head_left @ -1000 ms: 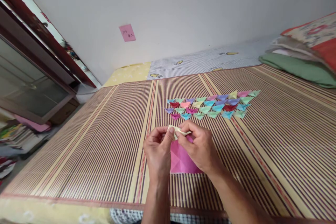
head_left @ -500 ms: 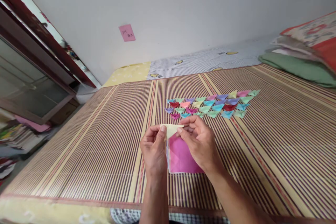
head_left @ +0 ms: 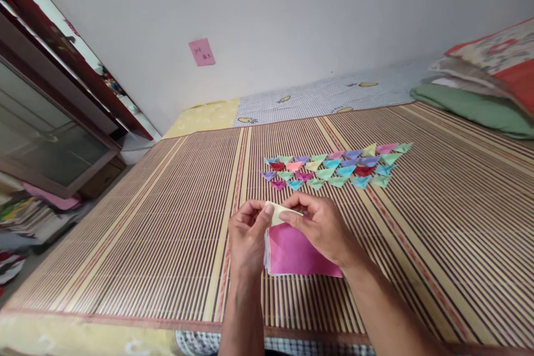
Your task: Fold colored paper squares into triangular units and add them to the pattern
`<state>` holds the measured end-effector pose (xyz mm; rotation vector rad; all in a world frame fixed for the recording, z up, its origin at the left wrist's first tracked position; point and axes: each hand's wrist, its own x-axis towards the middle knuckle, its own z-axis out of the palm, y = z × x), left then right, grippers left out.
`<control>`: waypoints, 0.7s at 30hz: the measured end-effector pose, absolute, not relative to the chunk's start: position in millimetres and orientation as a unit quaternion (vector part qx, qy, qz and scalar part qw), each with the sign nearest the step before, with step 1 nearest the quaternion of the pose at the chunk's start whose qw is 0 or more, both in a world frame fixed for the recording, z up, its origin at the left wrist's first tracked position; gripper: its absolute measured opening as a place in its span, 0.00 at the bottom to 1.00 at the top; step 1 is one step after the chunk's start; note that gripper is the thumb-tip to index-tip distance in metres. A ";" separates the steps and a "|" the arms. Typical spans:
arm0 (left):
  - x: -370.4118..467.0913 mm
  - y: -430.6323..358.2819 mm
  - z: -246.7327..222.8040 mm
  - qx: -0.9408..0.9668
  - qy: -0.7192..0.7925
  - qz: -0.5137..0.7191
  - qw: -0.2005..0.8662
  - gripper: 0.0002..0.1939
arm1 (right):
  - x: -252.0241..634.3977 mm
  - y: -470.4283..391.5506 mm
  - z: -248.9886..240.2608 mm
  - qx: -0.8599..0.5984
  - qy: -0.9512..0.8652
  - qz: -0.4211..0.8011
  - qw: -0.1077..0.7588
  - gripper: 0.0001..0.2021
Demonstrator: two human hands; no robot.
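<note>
Head view: both hands pinching pale yellow paper

L hand [head_left: 249,231] grips the L end of the pale yellow paper [head_left: 276,216], thumb on the near face, fingertips tucked behind & mostly hidden. R hand [head_left: 320,228] pinches the other end, thumb laid across the front & covering part of it, so the exact fold is hard to make out. Clock dirs from that paper, 12 = far side. Forearms cut off at bottom edge, approx 5 & 7 o'clock.

Magenta sheet [head_left: 298,253] lies at 5 o'clock atop a thin stack; its upper R part is under the R hand, & only slivers of lower layers show at the L edge. Can't tell if the yellow paper touches it. Folded paper pieces [head_left: 327,174], multi-coloured, sit in rows at 1-2 o'clock on the striped mat [head_left: 167,222]; some overlap, so count's unclear.

Pink note [head_left: 202,53] on wall at 11 o'clock, writing too small to read. Red-edged cushion [head_left: 515,47] & green cloth [head_left: 471,108] at 2 o'clock, cushion cut off by frame. Books [head_left: 25,214] at 9 o'clock, blurred, titles illegible.
</note>
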<state>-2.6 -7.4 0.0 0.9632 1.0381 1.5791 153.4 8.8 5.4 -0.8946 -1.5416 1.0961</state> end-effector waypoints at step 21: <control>8.8 -6.1 -0.8 0.337 0.418 0.665 0.519 0.17 | 142.1 6.2 -2.1 -0.411 -0.585 0.397 0.576 0.11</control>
